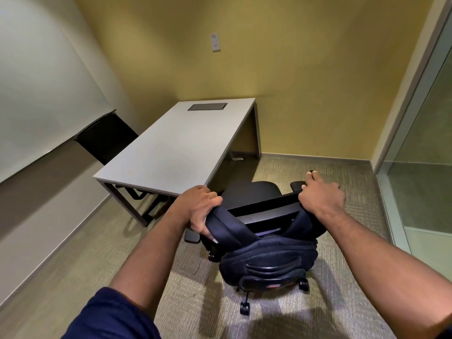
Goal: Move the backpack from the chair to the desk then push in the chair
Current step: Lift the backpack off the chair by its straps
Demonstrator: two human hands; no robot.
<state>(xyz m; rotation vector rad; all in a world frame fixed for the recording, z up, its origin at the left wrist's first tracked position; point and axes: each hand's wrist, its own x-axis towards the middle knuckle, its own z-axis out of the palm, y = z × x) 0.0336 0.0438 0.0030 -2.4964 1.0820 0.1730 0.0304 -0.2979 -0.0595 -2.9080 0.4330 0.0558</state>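
A dark navy backpack (266,260) hangs off the back of a black office chair (249,194) on casters, its straps looped over the backrest top. My left hand (199,207) grips the left shoulder strap at the backrest's left corner. My right hand (320,195) grips the right strap at the backrest's right corner, one finger pointing out. The chair stands pulled out just past the near right corner of the grey desk (171,148), whose top is bare except for a recessed cable hatch (207,106).
A second black chair (107,137) sits tucked at the desk's left side under a whiteboard (36,94). Yellow wall behind the desk. A glass partition (420,143) runs along the right. Carpet floor lies open around the chair.
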